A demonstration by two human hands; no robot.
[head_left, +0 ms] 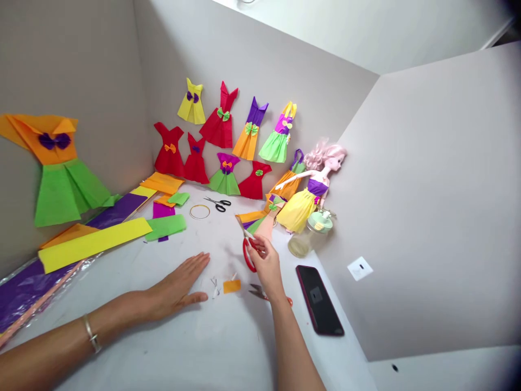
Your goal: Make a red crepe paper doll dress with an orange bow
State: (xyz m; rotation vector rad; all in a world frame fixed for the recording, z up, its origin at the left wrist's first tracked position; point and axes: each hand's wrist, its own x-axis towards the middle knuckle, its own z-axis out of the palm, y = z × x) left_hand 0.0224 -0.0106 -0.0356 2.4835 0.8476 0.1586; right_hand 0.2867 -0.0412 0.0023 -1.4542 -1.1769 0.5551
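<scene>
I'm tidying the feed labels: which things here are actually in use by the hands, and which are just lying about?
In use:
right hand gripping the red-handled scissors
left hand flat on the table
small orange paper piece between the hands, with white scraps

Lying about:
black scissors
phone
doll
jar
paper dresses on the wall
paper sheets

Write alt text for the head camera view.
The right hand holds red-handled scissors above a small orange paper piece; the left hand lies flat on the white table. Paper dresses line the wall beside a doll.
</scene>
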